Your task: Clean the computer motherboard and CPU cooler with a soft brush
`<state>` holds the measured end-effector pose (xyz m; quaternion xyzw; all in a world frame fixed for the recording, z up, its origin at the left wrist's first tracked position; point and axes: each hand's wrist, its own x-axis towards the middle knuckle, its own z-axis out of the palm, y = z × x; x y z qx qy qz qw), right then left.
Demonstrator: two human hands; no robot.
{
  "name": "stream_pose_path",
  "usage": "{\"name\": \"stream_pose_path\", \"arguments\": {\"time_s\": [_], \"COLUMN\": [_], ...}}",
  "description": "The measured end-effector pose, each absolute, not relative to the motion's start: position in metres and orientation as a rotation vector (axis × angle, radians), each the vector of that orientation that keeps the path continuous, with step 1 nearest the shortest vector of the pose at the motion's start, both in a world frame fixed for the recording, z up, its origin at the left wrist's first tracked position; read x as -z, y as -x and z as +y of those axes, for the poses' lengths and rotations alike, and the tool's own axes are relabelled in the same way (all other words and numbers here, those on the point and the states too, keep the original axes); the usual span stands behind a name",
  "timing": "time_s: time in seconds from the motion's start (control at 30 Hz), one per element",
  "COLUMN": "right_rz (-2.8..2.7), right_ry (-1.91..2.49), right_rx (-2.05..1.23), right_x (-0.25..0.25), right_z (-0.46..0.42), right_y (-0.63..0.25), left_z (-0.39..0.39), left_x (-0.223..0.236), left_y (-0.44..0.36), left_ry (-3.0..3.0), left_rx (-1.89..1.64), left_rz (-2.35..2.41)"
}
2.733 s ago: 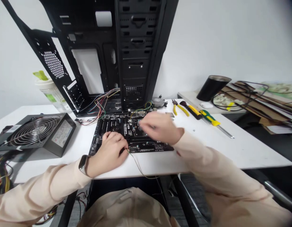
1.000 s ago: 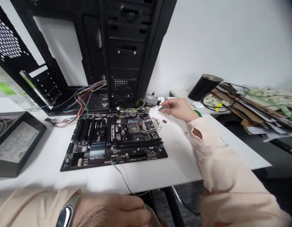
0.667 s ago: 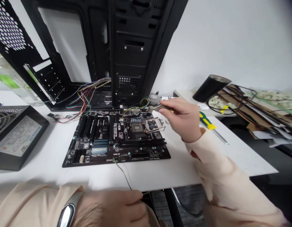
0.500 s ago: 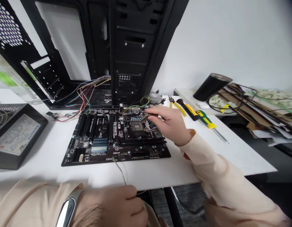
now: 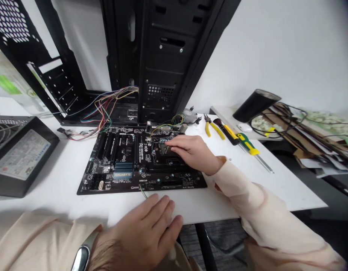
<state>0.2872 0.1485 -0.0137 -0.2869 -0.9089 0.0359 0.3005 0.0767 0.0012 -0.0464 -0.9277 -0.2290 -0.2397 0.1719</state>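
A black Gigabyte motherboard (image 5: 147, 171) lies flat on the white table. Over its socket, my right hand (image 5: 192, 152) pinches a small, thin, square CPU (image 5: 164, 149) between thumb and fingertips. The fingers partly cover the socket and its metal frame, so I cannot tell whether the chip touches the socket. My left hand (image 5: 142, 229) is empty, with fingers apart, at the table's front edge just below the board. A thin green and yellow wire (image 5: 143, 192) runs from the board's front edge toward it.
Behind the board stands an open black computer case (image 5: 162, 64) with loose coloured wires (image 5: 106, 113). A power supply (image 5: 24, 156) sits left. To the right lie a small cooler fan (image 5: 190, 116), yellow-handled pliers (image 5: 215, 128) and two screwdrivers (image 5: 248, 143); a black cup (image 5: 257, 105) lies beyond.
My right hand went off the board's right side, where a thin grey piece showed in its fingers, then came back left over the socket. My left hand left the board and has now spread its fingers.
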Motion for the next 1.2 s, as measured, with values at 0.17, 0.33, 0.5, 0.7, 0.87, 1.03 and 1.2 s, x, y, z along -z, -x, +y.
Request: {"name": "stream_pose_path", "arguments": {"time_s": [0.17,0.33,0.5,0.7,0.87,1.03,1.2], "right_rz": [-2.427,-2.426,-2.430,-2.417,-2.422,-2.417,-2.382], "right_ry": [0.758,0.762,0.772,0.767,0.786,0.899,0.833], "right_rx": [-0.084,-0.092,-0.082,-0.059,-0.078,-0.081,-0.011], "right_x": [0.0141,0.0144,0.0140,0.0148,0.0151,0.0135,0.0170], "right_z": [0.1493,0.1489,0.1490,0.1493,0.1488,0.1475,0.1487], "right_y": [-0.2874,-0.2867,-0.2867,-0.2867,-0.2861,-0.2838,-0.2813], "left_z": [0.0001,0.0007,0.0003,0.0019,0.0007,0.0022,0.0035], "left_x": [0.0457,0.0454,0.0391,0.0390,0.0416,0.0409,0.0416], "left_y": [-0.0764,-0.0738,-0.0749,-0.0755,-0.0756,-0.0757,-0.0757], "left_ry": [2.644,2.794,2.790,2.738,2.682,2.658,2.603], "left_rx": [0.776,0.872,0.820,0.831,0.816,0.704,0.614], "left_rz": [-0.618,-0.578,-0.714,-0.729,-0.734,-0.772,-0.732]}}
